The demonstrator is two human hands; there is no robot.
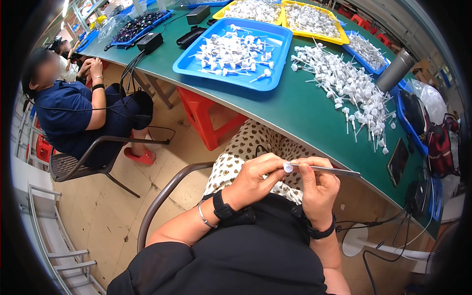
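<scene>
Over my lap, my left hand (259,178) pinches a small white round-headed plastic part (288,167) between thumb and fingertips. My right hand (318,188) is closed on slim metal tweezers (340,171), whose tip end meets the white part. The broad end of the tweezers points right, toward the table edge. Beyond my hands, a blue tray (273,84) holds many similar white parts with thin stems. A loose heap of the same parts (351,86) lies on the green table (295,105) to its right.
Yellow trays (339,37) of white parts stand at the back. A grey metal bottle (396,70) and a phone (398,162) are at the right. A red stool (209,118) stands under the table. A seated person (73,113) works at the left. Cables (400,236) hang at the right.
</scene>
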